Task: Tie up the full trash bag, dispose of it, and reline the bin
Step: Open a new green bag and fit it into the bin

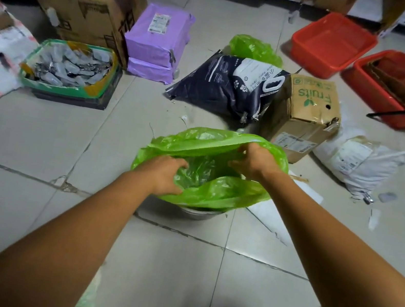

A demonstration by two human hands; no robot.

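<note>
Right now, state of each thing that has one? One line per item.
green bag: mouth open, draped over the bin rim
bin: upright, mostly hidden under the bag
left hand: gripping the bag's near edge
right hand: gripping the bag's far edge
second green bag: crumpled on the floor
fruits box: closed, tilted
empty red tub: upright

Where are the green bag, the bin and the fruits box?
green bag (227,193), head view, on its near folded rim.
bin (193,212), head view, on its grey wall under the bag.
fruits box (312,94), head view, on its printed top.
</note>
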